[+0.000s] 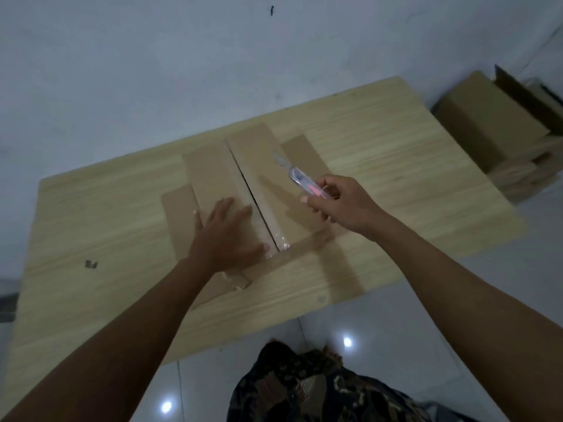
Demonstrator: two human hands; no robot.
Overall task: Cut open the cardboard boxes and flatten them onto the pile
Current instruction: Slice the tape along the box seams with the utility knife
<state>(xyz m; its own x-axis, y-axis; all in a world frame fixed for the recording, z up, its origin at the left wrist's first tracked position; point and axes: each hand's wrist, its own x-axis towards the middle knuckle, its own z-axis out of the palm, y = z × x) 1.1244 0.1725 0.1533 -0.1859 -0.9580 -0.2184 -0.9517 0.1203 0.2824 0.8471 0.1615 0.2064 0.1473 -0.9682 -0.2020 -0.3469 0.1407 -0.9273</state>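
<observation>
On the wooden surface [396,141], about in its middle, lies the cardboard box [262,178] that I work on, with its side flaps already spread flat to the left and to the right of it. Its top seam is open as a dark slit, and clear tape [281,243] shines at the near end of this seam. I judge the box is light and empty, so it can slide on the smooth wood if nothing holds it. The cardboard is stiff along the panels but soft at the folds, so I think the best place to hold is flat on a panel, close to the seam.

My left hand [227,236] lies on the left top panel with straight, spread fingers and presses down; it holds nothing. My right hand [341,202], to the right of the seam and a little above the box, has the fingers curled around a small cutter [300,179] with a clear and pink handle, the blade pointing away from me. Both forearms reach forward over the near edge of the surface. Far right of the box, beside the surface, stand more boxes [493,129].
</observation>
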